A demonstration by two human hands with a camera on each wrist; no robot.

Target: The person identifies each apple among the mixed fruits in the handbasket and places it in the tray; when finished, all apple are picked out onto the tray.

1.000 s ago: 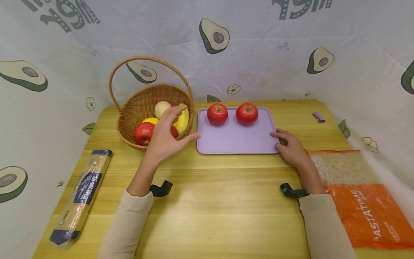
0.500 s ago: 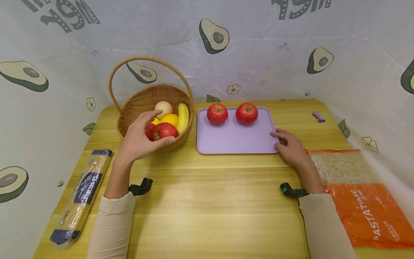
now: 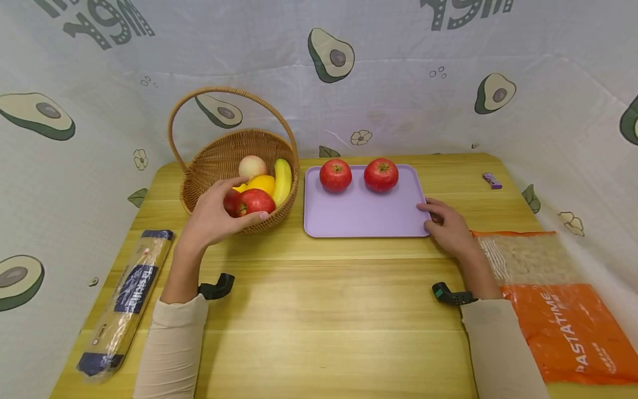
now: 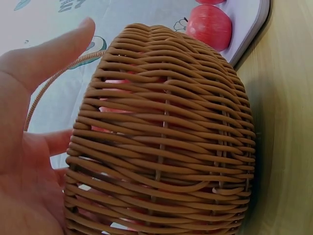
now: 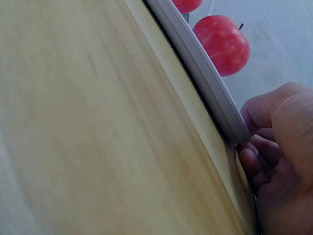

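Over the front left of the wicker basket (image 3: pixel 226 152), my left hand (image 3: pixel 210 217) has its thumb and fingers spread apart. A red apple (image 3: pixel 256 202) shows between them in the head view, in front of a yellow fruit (image 3: pixel 262 183). From the left wrist, the woven wall (image 4: pixel 161 132) fills the middle and my thumb stands apart from it. My right hand (image 3: pixel 449 228) pinches the right edge of the lilac tray (image 3: pixel 366 219); the right wrist view has its fingers at the tray rim (image 5: pixel 215 93). Two red apples (image 3: pixel 335 175) sit along the tray's back.
A banana (image 3: pixel 282 183) and a pale peach (image 3: pixel 252 166) also lie in the basket. A spaghetti pack (image 3: pixel 127 299) lies at the left, and an orange pasta bag (image 3: pixel 563 316) at the right. A small purple wrapper (image 3: pixel 492 180) is near the back right.
My left hand has moved left and slightly toward me, from over the basket's right part to its front left, uncovering the apple. The right hand keeps its place on the tray.
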